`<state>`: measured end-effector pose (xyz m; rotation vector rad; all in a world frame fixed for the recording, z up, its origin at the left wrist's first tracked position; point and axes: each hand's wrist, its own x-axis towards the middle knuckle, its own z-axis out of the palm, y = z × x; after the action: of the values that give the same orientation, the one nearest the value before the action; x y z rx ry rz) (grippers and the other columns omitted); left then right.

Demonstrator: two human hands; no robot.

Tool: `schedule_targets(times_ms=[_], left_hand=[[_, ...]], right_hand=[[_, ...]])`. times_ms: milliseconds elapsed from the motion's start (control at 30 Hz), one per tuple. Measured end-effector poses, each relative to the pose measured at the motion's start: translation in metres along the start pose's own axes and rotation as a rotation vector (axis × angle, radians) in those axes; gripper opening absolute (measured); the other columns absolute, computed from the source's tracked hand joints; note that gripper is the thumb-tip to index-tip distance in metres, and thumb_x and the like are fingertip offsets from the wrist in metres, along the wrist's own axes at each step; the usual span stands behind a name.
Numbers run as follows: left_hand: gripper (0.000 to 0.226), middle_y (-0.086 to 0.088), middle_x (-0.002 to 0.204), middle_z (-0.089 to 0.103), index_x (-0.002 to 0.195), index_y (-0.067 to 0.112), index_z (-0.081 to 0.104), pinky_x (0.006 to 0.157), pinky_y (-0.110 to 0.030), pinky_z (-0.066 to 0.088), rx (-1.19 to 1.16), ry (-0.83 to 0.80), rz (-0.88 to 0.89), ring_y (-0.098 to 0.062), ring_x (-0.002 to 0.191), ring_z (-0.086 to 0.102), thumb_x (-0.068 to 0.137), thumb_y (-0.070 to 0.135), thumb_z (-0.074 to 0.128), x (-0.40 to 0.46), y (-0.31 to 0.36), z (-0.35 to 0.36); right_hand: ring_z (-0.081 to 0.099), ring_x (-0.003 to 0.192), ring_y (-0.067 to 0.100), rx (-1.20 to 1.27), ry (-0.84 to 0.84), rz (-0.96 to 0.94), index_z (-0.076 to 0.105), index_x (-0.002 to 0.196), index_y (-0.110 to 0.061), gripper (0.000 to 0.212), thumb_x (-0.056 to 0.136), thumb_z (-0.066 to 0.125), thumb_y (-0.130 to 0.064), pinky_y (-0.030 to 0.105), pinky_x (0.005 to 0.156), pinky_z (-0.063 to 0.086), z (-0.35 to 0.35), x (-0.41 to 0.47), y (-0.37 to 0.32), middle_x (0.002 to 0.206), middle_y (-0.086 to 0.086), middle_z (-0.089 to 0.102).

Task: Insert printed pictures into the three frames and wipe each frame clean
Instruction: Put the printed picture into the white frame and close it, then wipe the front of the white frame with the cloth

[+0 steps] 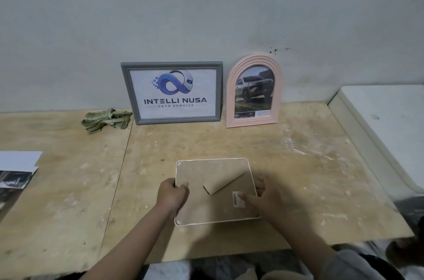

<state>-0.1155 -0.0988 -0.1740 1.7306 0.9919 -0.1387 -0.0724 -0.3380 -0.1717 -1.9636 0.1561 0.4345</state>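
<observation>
— Where's the third frame?

— Face down on the counter [298,165] before me, brown back [206,172] up, its stand folded out. My left hand [171,196] has its grip closed on the frame [214,190]'s left edge; my right hand [266,199] holds the right side, one finger laid by the sticker [238,199].

— And the others?

— The grey frame [172,92] and the pink arched frame [254,92] lean on the wall, pictures in. The cloth [105,120] lies left of the grey one; prints [16,176] sit at the far left.
</observation>
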Motion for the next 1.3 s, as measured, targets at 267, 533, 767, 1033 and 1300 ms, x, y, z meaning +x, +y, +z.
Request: schedule_targets(times_ms=[267, 533, 767, 1033, 1300], left_hand=[[0.021, -0.017, 0.074, 0.063, 0.071, 0.006, 0.060, 0.062, -0.033, 0.050, -0.269, 0.036, 0.040, -0.027, 0.064, 0.060, 0.091, 0.011, 0.057, -0.014, 0.058, -0.026], [0.012, -0.020, 0.079, 0.062, 0.094, -0.010, 0.060, 0.071, -0.045, 0.056, -0.408, 0.028, -0.019, -0.031, 0.067, 0.062, 0.087, 0.000, 0.059, -0.024, 0.103, -0.063], [0.053, -0.012, 0.094, 0.063, 0.102, 0.005, 0.054, 0.070, -0.037, 0.051, -0.656, -0.073, -0.014, -0.023, 0.080, 0.063, 0.094, 0.056, 0.041, -0.017, 0.108, -0.083], [0.048, -0.020, 0.120, 0.060, 0.115, 0.004, 0.065, 0.101, -0.045, 0.045, -0.744, -0.562, 0.214, -0.030, 0.109, 0.059, 0.082, 0.039, 0.062, -0.036, 0.075, -0.066], [0.048, -0.017, 0.142, 0.047, 0.141, 0.004, 0.039, 0.117, -0.047, 0.020, -0.979, -0.678, 0.357, -0.030, 0.134, 0.041, 0.103, 0.031, 0.028, -0.040, 0.054, -0.049]], right_hand=[[0.038, 0.127, 0.021, -0.478, -0.055, -0.534, 0.047, 0.135, -0.014, 0.085, 0.070, 0.064, -0.066, 0.032, 0.102, 0.034, 0.004, -0.005, -0.021, 0.140, 0.011, 0.040], [0.059, 0.112, 0.020, -0.994, 0.030, -1.276, 0.062, 0.120, -0.011, 0.059, 0.101, 0.019, -0.046, 0.034, 0.104, 0.036, -0.010, 0.004, -0.069, 0.122, 0.006, 0.064], [0.056, 0.065, 0.010, -0.343, 0.174, -1.003, 0.060, 0.096, -0.026, 0.019, 0.096, 0.043, -0.034, 0.018, 0.051, 0.039, -0.008, -0.005, -0.122, 0.073, -0.006, 0.063], [0.054, 0.070, 0.011, 0.268, -0.123, -0.414, 0.063, 0.080, -0.014, 0.030, 0.100, 0.041, -0.021, 0.020, 0.064, 0.044, -0.008, 0.036, -0.151, 0.073, 0.002, 0.061], [0.052, 0.121, 0.029, 0.413, -0.315, -0.187, 0.059, 0.120, -0.003, 0.041, 0.099, 0.042, -0.033, 0.050, 0.109, 0.034, 0.002, 0.053, -0.143, 0.122, 0.013, 0.063]])
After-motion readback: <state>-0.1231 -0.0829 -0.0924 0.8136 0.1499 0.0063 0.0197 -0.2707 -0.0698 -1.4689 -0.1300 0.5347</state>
